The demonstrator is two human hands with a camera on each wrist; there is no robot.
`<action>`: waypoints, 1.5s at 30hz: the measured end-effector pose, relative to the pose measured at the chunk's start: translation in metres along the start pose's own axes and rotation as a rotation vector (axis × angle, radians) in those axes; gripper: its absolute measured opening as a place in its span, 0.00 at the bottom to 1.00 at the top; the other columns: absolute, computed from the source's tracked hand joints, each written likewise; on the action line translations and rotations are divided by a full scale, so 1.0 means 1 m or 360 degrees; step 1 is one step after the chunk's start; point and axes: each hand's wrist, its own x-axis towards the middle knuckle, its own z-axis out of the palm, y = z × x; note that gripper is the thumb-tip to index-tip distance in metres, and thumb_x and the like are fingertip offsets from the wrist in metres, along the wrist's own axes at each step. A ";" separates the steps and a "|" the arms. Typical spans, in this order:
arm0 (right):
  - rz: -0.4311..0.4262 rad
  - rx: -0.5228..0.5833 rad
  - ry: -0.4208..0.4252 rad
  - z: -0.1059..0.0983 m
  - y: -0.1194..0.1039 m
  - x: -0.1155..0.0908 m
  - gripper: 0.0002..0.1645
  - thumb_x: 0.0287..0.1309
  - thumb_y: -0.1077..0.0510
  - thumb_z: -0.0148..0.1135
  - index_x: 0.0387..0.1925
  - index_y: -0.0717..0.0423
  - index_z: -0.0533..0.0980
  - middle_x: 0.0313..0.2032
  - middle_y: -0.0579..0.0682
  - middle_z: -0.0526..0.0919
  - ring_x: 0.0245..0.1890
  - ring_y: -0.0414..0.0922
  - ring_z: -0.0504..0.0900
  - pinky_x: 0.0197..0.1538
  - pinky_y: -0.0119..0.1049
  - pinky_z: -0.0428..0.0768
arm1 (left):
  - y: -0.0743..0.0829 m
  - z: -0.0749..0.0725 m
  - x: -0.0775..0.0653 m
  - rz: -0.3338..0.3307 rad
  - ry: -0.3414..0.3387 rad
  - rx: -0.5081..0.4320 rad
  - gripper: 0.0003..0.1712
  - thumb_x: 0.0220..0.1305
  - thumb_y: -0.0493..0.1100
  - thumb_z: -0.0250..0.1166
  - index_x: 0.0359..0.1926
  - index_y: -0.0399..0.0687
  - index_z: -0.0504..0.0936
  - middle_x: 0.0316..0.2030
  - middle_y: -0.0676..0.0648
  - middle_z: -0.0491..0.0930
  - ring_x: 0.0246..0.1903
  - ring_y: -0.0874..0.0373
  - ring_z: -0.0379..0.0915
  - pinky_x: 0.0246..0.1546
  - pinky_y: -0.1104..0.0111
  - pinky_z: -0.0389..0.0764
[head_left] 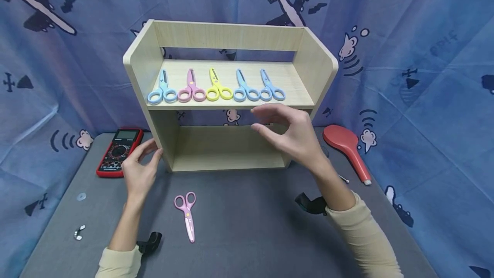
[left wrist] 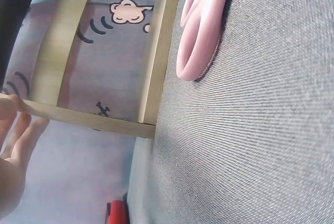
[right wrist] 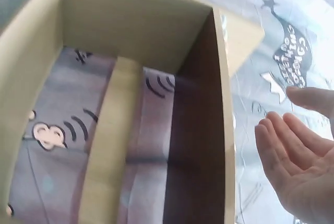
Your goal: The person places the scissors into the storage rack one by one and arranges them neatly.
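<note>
A small two-tier wooden shelf [head_left: 231, 35] stands on the grey table. My left hand [head_left: 140, 168] grips the front edge of its left side panel, fingertips on the wood in the left wrist view. My right hand [head_left: 291, 134] is raised before the right end of the upper board, fingers bent and thumb apart, holding nothing. In a row on that board lie blue scissors [head_left: 162, 89], pink scissors [head_left: 191, 87], yellow scissors [head_left: 218, 87], and two more blue pairs. Another pair of pink scissors [head_left: 187, 213] lies on the table in front, handles toward the shelf.
Left of the shelf is a red multimeter [head_left: 119, 151]; a red paddle-shaped object [head_left: 345, 145] lies to the right. Near the table's left edge are a small clear disc [head_left: 81, 196] and a small shiny piece [head_left: 79, 232]. A patterned blue curtain [head_left: 424, 76] hangs behind.
</note>
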 end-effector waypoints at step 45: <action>0.0054 -0.0088 -0.1519 0.235 0.086 -0.053 0.31 0.65 0.61 0.77 0.68 0.52 0.79 0.62 0.48 0.86 0.59 0.37 0.82 0.64 0.24 0.77 | 0.000 0.001 0.001 0.0035 0.0023 -0.0033 0.22 0.62 0.25 0.76 0.57 0.35 0.89 0.49 0.32 0.92 0.45 0.82 0.83 0.48 0.91 0.79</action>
